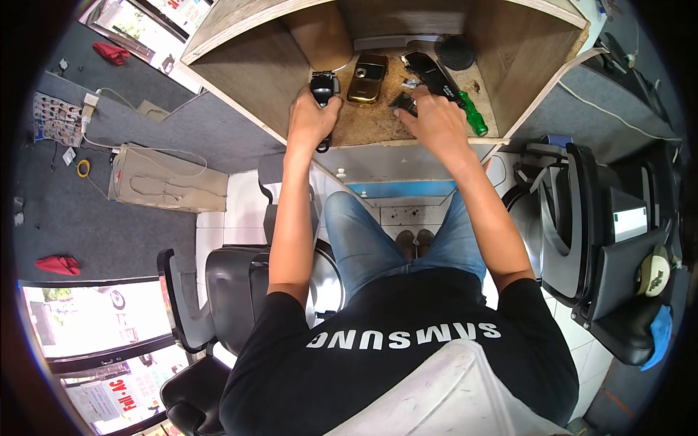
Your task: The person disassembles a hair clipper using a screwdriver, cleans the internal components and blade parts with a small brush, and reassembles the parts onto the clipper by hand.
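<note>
At the left of a wooden cabinet shelf, my left hand is closed around a black hair clipper with a shiny head. My right hand is at the right side of the shelf, its fingers closed on a small black piece whose kind I cannot make out. Beside those fingers lies a black clipper with a small metal part near it. A green screwdriver handle rests to the right. Between my hands is a gold and black mobile phone.
A round black mesh-like disc stands at the shelf's back. Black salon chairs are on the left, with another black chair on the right. A cardboard box with a white cable stands at the left. Below the shelf is a drawer front.
</note>
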`<control>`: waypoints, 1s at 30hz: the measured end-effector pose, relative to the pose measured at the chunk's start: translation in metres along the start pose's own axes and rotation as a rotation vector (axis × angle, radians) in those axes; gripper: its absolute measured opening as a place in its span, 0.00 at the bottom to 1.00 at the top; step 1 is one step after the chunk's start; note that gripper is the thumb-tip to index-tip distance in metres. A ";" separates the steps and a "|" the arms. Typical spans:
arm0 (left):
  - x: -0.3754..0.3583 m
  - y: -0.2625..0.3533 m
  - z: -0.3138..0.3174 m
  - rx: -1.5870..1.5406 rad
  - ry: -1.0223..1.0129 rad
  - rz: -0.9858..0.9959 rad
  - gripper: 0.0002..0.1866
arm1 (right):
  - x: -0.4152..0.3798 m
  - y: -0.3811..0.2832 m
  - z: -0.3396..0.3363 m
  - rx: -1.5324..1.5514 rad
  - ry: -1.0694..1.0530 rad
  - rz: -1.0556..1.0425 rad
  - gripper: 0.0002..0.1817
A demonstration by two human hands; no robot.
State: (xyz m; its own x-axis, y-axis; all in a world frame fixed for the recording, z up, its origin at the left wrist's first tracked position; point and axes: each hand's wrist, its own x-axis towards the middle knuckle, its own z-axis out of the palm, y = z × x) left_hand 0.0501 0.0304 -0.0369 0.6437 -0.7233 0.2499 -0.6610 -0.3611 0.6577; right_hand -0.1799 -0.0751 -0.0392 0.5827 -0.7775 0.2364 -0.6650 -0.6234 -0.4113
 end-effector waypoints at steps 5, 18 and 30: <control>0.001 -0.002 0.007 0.003 0.032 0.070 0.25 | 0.004 0.004 0.003 0.024 -0.005 0.025 0.29; 0.010 -0.004 0.017 0.134 -0.083 0.100 0.32 | 0.001 0.018 0.000 0.198 0.003 0.004 0.23; -0.131 0.074 0.006 -0.363 0.405 0.393 0.22 | -0.010 0.019 0.002 0.625 0.296 -0.028 0.14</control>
State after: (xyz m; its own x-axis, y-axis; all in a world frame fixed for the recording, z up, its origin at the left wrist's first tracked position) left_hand -0.0855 0.0952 -0.0257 0.5221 -0.4570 0.7201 -0.7499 0.1562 0.6428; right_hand -0.1972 -0.0792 -0.0514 0.3845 -0.8072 0.4479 -0.2060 -0.5480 -0.8107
